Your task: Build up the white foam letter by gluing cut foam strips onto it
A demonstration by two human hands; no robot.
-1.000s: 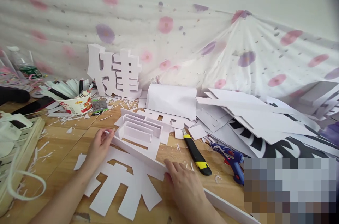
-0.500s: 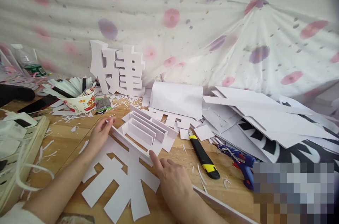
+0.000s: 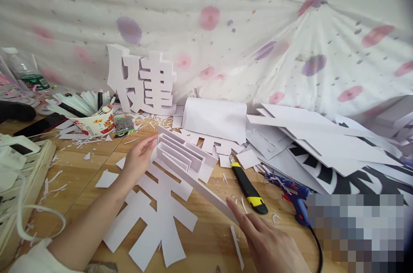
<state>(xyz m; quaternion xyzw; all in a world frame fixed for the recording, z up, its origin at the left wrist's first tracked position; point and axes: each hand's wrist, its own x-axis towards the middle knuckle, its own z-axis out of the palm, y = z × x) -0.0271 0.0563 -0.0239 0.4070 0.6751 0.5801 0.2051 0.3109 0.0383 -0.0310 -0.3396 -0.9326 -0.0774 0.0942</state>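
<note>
My left hand [image 3: 139, 160] grips the left end of a white foam-board piece with raised ribs [image 3: 180, 157], tilted up off the table. A long white strip [image 3: 209, 195] runs from that piece toward my right hand [image 3: 267, 243], whose extended finger touches the strip's far end. Under them lies a flat white paper cut-out character [image 3: 158, 225] on the wooden table [image 3: 206, 243].
A yellow-and-black utility knife [image 3: 248, 189] and a blue glue gun [image 3: 295, 200] lie to the right. A finished white 3D character [image 3: 143, 81] stands at the back. A paper cup of strips [image 3: 93, 122] sits left; stacked white sheets [image 3: 316, 144] fill the right.
My left hand has moved right and lifted the ribbed piece's left end. My right hand has slid right along the strip to its end. A loose paper scrap now lies left.
</note>
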